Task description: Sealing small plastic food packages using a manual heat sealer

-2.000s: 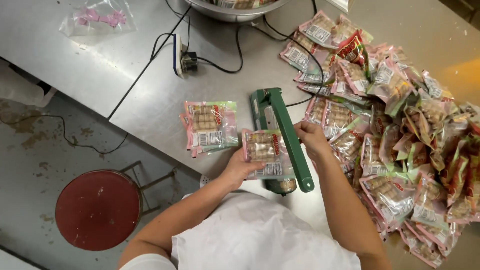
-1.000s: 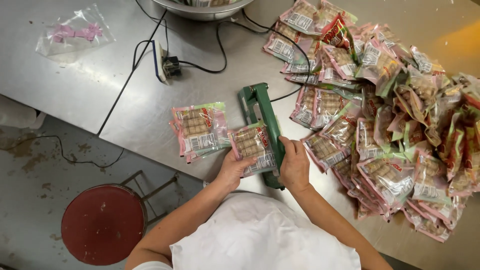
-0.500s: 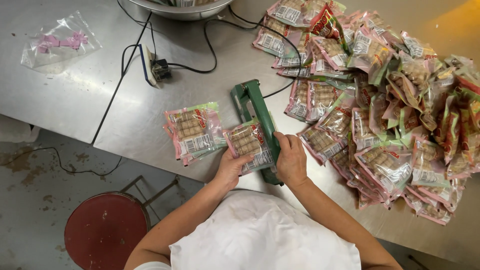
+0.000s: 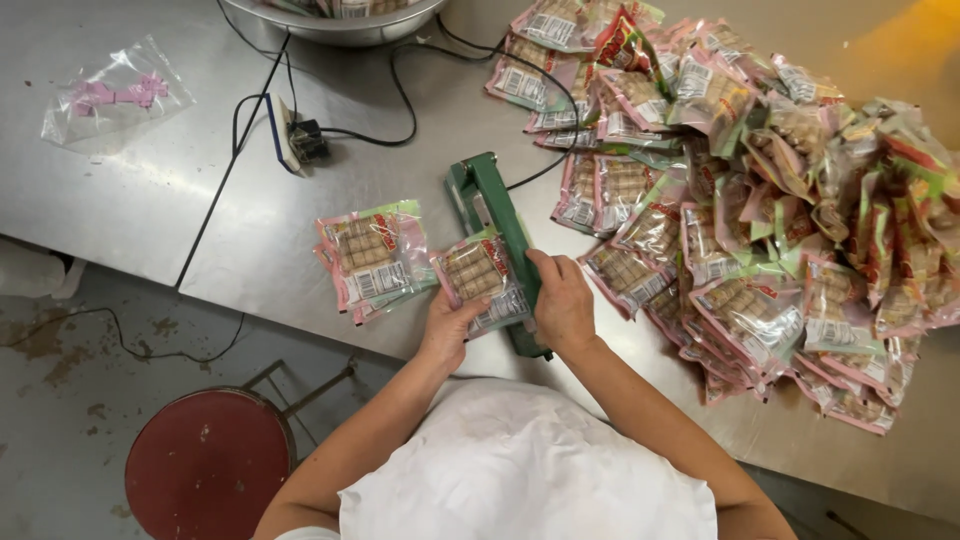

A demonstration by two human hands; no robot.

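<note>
A green hand sealer [image 4: 492,220] lies on the steel table [image 4: 200,190], its arm pushed down. My right hand [image 4: 562,304] presses on the near end of that arm. My left hand [image 4: 450,322] holds a clear snack packet [image 4: 480,280] of small brown biscuits, with the packet's right edge under the sealer arm. Left of it lies a small stack of similar packets [image 4: 370,258] with pink and green edges.
A big heap of filled packets [image 4: 760,190] covers the table's right side. A metal bowl [image 4: 340,12] stands at the far edge, with black cables and a plug [image 4: 300,140] near it. An empty clear bag [image 4: 112,100] lies far left. A red stool [image 4: 205,465] stands below.
My right hand came from the heap onto the sealer arm and pushed it down on the packet that my left hand holds. The view shifted slightly.
</note>
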